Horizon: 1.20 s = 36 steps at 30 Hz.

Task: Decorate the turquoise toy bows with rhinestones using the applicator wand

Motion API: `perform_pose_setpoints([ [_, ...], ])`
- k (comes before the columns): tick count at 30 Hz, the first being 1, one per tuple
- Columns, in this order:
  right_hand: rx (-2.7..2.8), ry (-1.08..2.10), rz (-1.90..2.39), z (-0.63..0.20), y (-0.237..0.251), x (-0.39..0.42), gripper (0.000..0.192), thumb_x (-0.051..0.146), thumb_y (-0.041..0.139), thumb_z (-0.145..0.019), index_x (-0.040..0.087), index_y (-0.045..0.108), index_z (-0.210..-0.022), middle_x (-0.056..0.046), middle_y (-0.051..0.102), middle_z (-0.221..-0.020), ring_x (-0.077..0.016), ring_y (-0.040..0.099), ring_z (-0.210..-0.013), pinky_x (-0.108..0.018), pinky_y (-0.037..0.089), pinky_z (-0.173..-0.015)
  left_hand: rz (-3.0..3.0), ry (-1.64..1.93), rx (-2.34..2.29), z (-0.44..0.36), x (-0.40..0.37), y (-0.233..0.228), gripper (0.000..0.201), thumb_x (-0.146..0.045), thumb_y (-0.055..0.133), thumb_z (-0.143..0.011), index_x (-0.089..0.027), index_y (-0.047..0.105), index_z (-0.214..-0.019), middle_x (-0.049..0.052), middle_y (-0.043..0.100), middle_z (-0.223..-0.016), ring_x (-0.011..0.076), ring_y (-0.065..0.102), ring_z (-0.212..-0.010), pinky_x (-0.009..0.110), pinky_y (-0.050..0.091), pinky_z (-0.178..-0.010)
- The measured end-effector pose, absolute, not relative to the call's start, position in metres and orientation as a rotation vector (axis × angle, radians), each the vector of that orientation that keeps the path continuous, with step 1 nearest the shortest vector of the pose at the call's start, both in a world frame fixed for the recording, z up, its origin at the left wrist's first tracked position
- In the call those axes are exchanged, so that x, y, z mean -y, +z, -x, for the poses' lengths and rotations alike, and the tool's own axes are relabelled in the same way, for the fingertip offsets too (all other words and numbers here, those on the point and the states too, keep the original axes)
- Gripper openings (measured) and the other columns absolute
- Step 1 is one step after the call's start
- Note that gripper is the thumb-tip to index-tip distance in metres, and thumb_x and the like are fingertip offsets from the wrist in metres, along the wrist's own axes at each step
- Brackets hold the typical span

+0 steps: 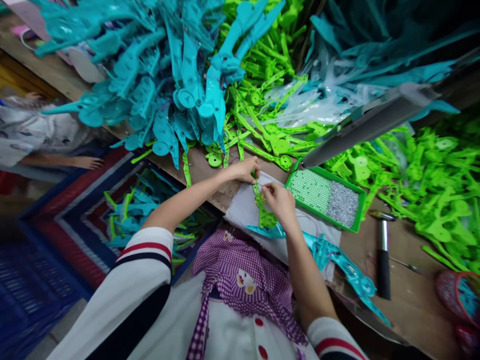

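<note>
My left hand (247,170) is closed around the upper end of a lime-green plastic part (265,218), long and narrow, held above a white cloth (240,204). Just to its right, my right hand (280,201) pinches a thin wire-like strand at the part's upper end; its exact kind is too small to tell. The green part's wide lower end points toward me. Beneath and beside my right forearm lies a turquoise plastic part (347,267) with thin reddish wires, partly hidden by the arm.
A green tray (360,212) holds small screw-like metal pieces. To its right lie a hammer (383,265) and a thin screwdriver-like tool (407,264). Turquoise parts (150,70) and green parts (446,200) are heaped behind. A grey pole-like tool (371,122) hangs over the tray. Another person's hand (89,162) shows left.
</note>
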State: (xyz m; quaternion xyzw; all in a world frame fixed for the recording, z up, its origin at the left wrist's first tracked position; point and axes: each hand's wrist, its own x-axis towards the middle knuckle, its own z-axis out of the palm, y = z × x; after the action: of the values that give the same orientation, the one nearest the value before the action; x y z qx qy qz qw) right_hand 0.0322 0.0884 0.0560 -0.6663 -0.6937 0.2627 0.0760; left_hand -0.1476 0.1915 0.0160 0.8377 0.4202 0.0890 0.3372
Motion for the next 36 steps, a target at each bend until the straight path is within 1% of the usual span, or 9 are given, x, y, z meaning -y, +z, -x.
perform_pose_setpoints([
  [4, 1.861, 0.865, 2.024, -0.029, 0.053, -0.075, 0.034, 0.041, 0.049, -0.095, 0.022, 0.075, -0.107, -0.008, 0.078, -0.101, -0.0240, 0.069, -0.096, -0.030, 0.045, -0.077, -2.201, 0.250, -1.067, 0.150, -0.193, 0.012, 0.018, -0.020, 0.080, -0.068, -0.017, 0.077, -0.086, 0.005, 0.057, -0.112, 0.0194, 0.062, -0.100, 0.028, 0.050, -0.091],
  [7, 1.859, 0.898, 2.011, -0.025, 0.056, -0.088, 0.031, 0.040, 0.052, -0.093, 0.021, 0.076, -0.101, -0.008, 0.078, -0.098, -0.0227, 0.069, -0.093, -0.029, 0.045, -0.077, -2.201, 0.238, -1.063, 0.150, -0.194, 0.013, 0.018, -0.020, 0.080, -0.068, -0.017, 0.077, -0.086, 0.005, 0.057, -0.112, 0.0195, 0.062, -0.099, 0.028, 0.049, -0.091],
  [11, 1.863, 0.955, 2.032, -0.022, 0.064, -0.110, 0.029, 0.036, 0.054, -0.091, 0.021, 0.076, -0.101, -0.008, 0.078, -0.098, -0.0209, 0.070, -0.088, -0.028, 0.045, -0.076, -2.191, 0.210, -1.089, 0.148, -0.195, 0.017, 0.020, -0.020, 0.081, -0.067, -0.016, 0.077, -0.086, 0.006, 0.058, -0.111, 0.0195, 0.061, -0.098, 0.027, 0.049, -0.088],
  [18, 1.760, 0.820, 2.122, -0.018, 0.058, -0.081, 0.034, 0.042, 0.050, -0.096, 0.021, 0.074, -0.108, -0.010, 0.077, -0.107, -0.0267, 0.069, -0.102, -0.032, 0.046, -0.081, -2.166, 0.288, -1.051, 0.155, -0.192, 0.015, 0.020, -0.021, 0.080, -0.070, -0.017, 0.078, -0.089, 0.006, 0.058, -0.114, 0.0178, 0.062, -0.096, 0.027, 0.050, -0.088],
  [22, 1.961, 0.781, 2.042, -0.003, 0.050, -0.063, 0.035, 0.038, 0.042, -0.100, 0.021, 0.070, -0.114, -0.011, 0.076, -0.111, -0.0268, 0.069, -0.104, -0.035, 0.046, -0.085, -2.149, 0.330, -1.025, 0.157, -0.192, 0.011, 0.019, -0.018, 0.081, -0.069, -0.016, 0.078, -0.087, 0.006, 0.057, -0.111, 0.0180, 0.063, -0.098, 0.027, 0.051, -0.089],
  [26, 2.198, 0.702, 2.052, 0.008, 0.046, -0.061, 0.034, 0.031, 0.037, -0.101, 0.021, 0.067, -0.113, -0.012, 0.073, -0.116, -0.0265, 0.068, -0.104, -0.036, 0.047, -0.086, -2.080, 0.324, -1.048, 0.156, -0.193, 0.013, 0.021, -0.018, 0.083, -0.068, -0.015, 0.079, -0.088, 0.007, 0.057, -0.112, 0.0158, 0.063, -0.092, 0.027, 0.051, -0.088],
  [30, 2.260, 0.629, 2.105, 0.009, 0.046, -0.063, 0.032, 0.030, 0.037, -0.101, 0.021, 0.066, -0.115, -0.012, 0.073, -0.114, -0.0253, 0.068, -0.103, -0.035, 0.046, -0.085, -2.034, 0.286, -1.033, 0.158, -0.194, 0.015, 0.025, -0.024, 0.084, -0.068, -0.015, 0.080, -0.092, 0.007, 0.059, -0.111, 0.0161, 0.063, -0.090, 0.027, 0.051, -0.085],
  [34, 2.249, 0.633, 2.113, 0.010, 0.044, -0.064, 0.032, 0.029, 0.039, -0.101, 0.020, 0.067, -0.114, -0.012, 0.074, -0.112, -0.0263, 0.068, -0.102, -0.034, 0.047, -0.084, -2.058, 0.296, -1.045, 0.159, -0.192, 0.016, 0.034, -0.029, 0.088, -0.062, -0.017, 0.081, -0.093, 0.006, 0.060, -0.114, 0.0168, 0.063, -0.091, 0.027, 0.050, -0.085],
  [36, 2.230, 0.665, 2.069, 0.007, 0.043, -0.064, 0.033, 0.028, 0.040, -0.100, 0.020, 0.068, -0.114, -0.012, 0.074, -0.113, -0.0265, 0.068, -0.102, -0.035, 0.047, -0.084, -2.085, 0.320, -1.053, 0.159, -0.190, 0.016, 0.033, -0.028, 0.088, -0.061, -0.018, 0.080, -0.092, 0.006, 0.060, -0.115, 0.0161, 0.063, -0.090, 0.027, 0.050, -0.085],
])
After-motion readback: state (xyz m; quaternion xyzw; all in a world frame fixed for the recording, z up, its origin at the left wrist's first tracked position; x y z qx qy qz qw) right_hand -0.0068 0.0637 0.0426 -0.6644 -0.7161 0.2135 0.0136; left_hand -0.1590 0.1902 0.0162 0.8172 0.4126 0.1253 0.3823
